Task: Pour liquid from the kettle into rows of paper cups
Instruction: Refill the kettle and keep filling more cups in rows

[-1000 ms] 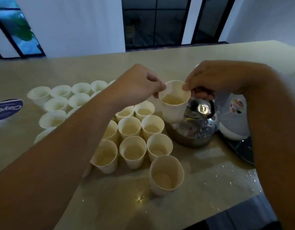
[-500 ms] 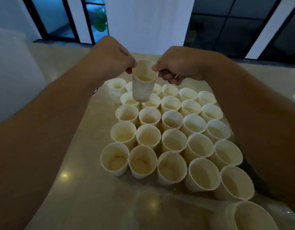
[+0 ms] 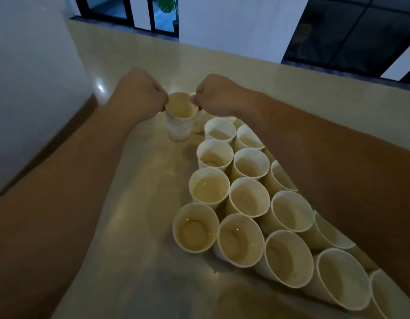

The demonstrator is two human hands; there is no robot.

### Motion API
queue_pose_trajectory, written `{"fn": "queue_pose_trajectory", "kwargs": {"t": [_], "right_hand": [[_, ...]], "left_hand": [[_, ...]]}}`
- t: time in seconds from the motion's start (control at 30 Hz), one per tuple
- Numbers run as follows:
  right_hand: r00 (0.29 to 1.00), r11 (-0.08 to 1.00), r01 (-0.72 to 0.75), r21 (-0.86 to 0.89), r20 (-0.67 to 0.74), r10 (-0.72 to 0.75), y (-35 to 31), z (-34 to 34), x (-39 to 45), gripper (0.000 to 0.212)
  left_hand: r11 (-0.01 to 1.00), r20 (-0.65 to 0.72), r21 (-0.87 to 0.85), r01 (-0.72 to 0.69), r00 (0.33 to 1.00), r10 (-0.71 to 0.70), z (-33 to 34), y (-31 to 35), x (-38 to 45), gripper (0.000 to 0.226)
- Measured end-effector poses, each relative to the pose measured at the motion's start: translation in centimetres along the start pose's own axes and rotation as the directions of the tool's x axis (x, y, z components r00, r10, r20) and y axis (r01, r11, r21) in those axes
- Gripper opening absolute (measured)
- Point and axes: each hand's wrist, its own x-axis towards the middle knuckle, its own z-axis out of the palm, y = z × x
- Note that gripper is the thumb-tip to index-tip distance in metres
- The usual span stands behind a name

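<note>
A: Plainly, what is seen at the left?

B: A white wall is seen there, and beside it the beige table [image 3: 135, 226]. Over the table the left hand [image 3: 139, 93] is stretched forward, its fingers pinched on the left side of the rim of a paper cup [image 3: 180, 117].

A: And how is that cup held?

B: It is gripped from both sides. The opposite side of its rim is pinched by the right hand [image 3: 216, 95]. The cup is kept upright at the far end of the rows, low over the table; whether its base touches the surface cannot be told. Pale liquid can be made out inside.

A: What is found to the right?

B: The rows of cups [image 3: 247, 199] are packed closely, rims touching, running toward the near right corner, partly covered by the right forearm. Pale liquid is held in several. The kettle is not in view.
</note>
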Motion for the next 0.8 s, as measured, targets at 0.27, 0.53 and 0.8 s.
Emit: {"fn": "queue_pose_trajectory", "kwargs": {"t": [0.27, 0.53, 0.8], "right_hand": [[0.996, 0.998, -0.061, -0.010, -0.071, 0.060, 2.1, 3.7, 1.5, 0.029], [0.985, 0.988, -0.139, -0.071, -0.115, 0.131, 3.2, 4.8, 2.5, 0.029], [0.972, 0.974, -0.181, -0.138, -0.176, 0.156, 3.8, 4.7, 2.6, 0.025]], "left_hand": [[0.993, 0.088, -0.050, 0.105, 0.991, -0.100, 3.6, -3.4, 0.8, 0.017], [0.985, 0.118, -0.133, 0.110, 0.988, -0.094, 4.6, -3.6, 1.2, 0.016], [0.975, 0.168, -0.168, 0.142, 0.979, -0.114, 5.4, -3.3, 1.6, 0.014]]}}
